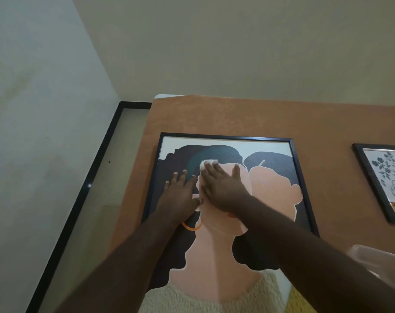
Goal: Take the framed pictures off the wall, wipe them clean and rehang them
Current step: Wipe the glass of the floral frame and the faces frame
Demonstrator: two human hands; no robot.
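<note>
White cloth under right hand

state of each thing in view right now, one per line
large framed portrait: hanging on the orange wall, being wiped
white cloth: pressed flat under the right fingers
right hand: open, pressing the cloth
left hand: open, flat on the picture
small floral framed picture: hanging on the wall, untouched

The right hand hid most of the white cloth, the edge cut off the smaller picture, and a blurred clear plastic thing stayed unidentifiable.
</note>
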